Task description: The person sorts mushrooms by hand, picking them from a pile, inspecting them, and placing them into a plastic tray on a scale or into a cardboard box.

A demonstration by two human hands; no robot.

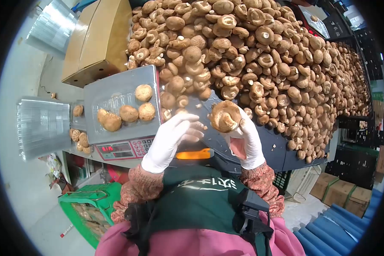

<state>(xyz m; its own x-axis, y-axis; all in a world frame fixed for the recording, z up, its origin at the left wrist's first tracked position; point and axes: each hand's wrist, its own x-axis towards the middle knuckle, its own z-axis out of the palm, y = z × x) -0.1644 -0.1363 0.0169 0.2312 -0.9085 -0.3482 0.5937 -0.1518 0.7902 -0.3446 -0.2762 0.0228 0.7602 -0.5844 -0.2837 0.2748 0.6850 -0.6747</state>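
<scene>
In my right hand (248, 144), white-gloved, a large brown shiitake mushroom (225, 116) is gripped at its edge, with its underside partly turned to me. My left hand (173, 140), also gloved, is apart from the mushroom with its fingers stretched out and nothing seen in them. To its left is a digital scale (94, 94) with a red-lit display. On the scale lies a clear plastic tray (112, 100) with several shiitake mushrooms in it. An orange-handled tool (195, 154) lies on the dark table surface (266, 149) between my hands.
A large heap of shiitake mushrooms (281, 72) covers the back and right of the table. A cardboard box (99, 38) stands behind the scale. Stacked clear trays (42, 128) are at the left, and a green crate (89, 213) sits below at the lower left.
</scene>
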